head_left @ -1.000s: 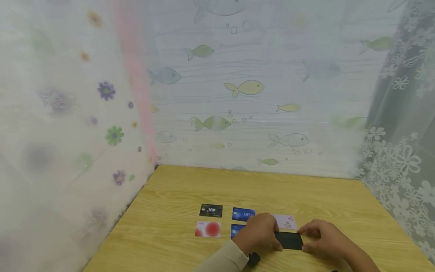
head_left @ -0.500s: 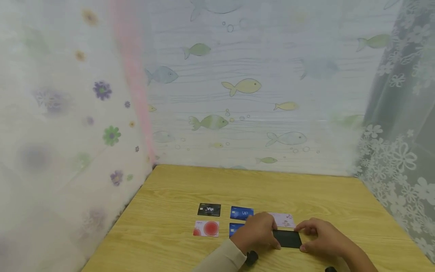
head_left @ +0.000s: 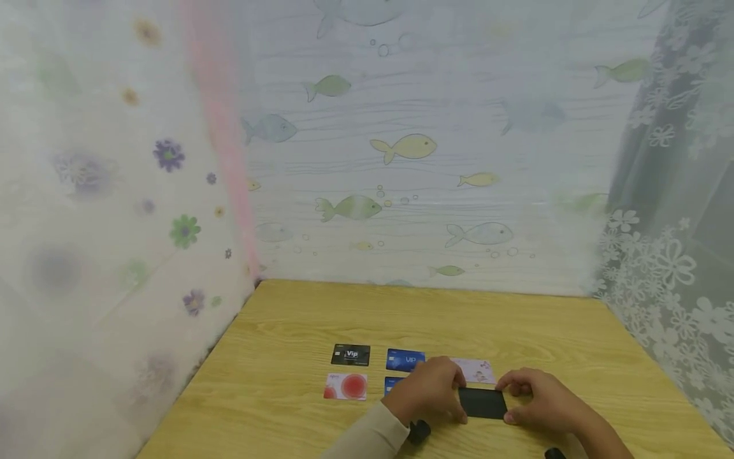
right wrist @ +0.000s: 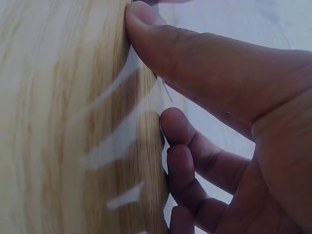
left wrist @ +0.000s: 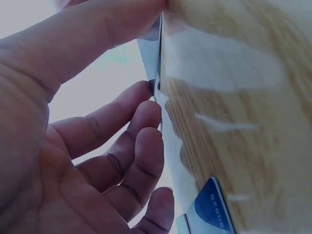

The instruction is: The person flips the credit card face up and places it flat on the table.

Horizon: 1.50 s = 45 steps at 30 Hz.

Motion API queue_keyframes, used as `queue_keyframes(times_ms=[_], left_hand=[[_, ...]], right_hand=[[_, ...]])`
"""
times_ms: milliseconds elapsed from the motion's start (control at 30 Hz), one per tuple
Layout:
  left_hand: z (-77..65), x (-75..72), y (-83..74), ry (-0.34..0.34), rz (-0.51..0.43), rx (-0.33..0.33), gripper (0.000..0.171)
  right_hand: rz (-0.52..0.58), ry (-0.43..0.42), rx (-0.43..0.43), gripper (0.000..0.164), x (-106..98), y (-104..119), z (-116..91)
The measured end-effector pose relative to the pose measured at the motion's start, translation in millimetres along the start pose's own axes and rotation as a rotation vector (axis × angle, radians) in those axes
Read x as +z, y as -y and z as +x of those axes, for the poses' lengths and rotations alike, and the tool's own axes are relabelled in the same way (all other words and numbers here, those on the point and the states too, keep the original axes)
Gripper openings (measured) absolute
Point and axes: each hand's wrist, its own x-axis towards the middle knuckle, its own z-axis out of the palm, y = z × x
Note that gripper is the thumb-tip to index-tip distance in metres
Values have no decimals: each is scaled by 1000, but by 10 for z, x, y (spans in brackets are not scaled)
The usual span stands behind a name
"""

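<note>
A plain black card (head_left: 483, 403) lies flat on the wooden table between both hands. My left hand (head_left: 430, 389) holds its left end, thumb at the near corner and index finger at the far one. At the right end my right hand (head_left: 541, 401) holds the two corners the same way, thumb and forefinger spread across the short side. In the left wrist view the card's thin edge (left wrist: 159, 53) shows between thumb and index finger. Just behind it lies a pale pink card (head_left: 474, 370), partly covered by the left hand.
Left of the hands are a blue VIP card (head_left: 405, 359) and a second blue card (head_left: 394, 385), half hidden by the left hand. Farther left lie a black Vip card (head_left: 351, 355) and a white card with red circles (head_left: 346, 386). Patterned curtains (head_left: 401, 191) surround the table (head_left: 275, 408).
The head view has shifted slightly, so everything appears a little farther left. Both hands keep their places at the ends of the black card, which stays flat.
</note>
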Motion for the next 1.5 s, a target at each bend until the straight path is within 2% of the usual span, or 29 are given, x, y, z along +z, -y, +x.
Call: queue_keyframes(times_ms=[67,267,400,533,700,900,1200,1300,1500], left_hand=[[-2,-8,11,8,-13,16,43],[6,-4,10,-7,30,26,43],[5,-26,-10,-5,27,23,42],[2,-50,-25,5,-4,28,41],[-1,-79,-25,1,-31,61,40],[27,-92,-27,18,-128,109,41],[69,-114,-29,22,-254,170,36],[76,-121,-30,11,-279,194,34],[61,-136,-18,-4,-317,217,35]], right_hand=[[0,-2,7,45,2,6,0],[-1,-5,10,46,-2,10,-10],[10,-5,-14,45,0,4,-24],[36,-4,-42,50,21,9,-45],[2,-64,-100,60,62,18,-51],[-85,-167,-158,63,126,120,-43],[-63,-232,-277,53,222,220,-31],[-53,-255,-267,53,237,231,-23],[-18,-231,-219,54,244,245,2]])
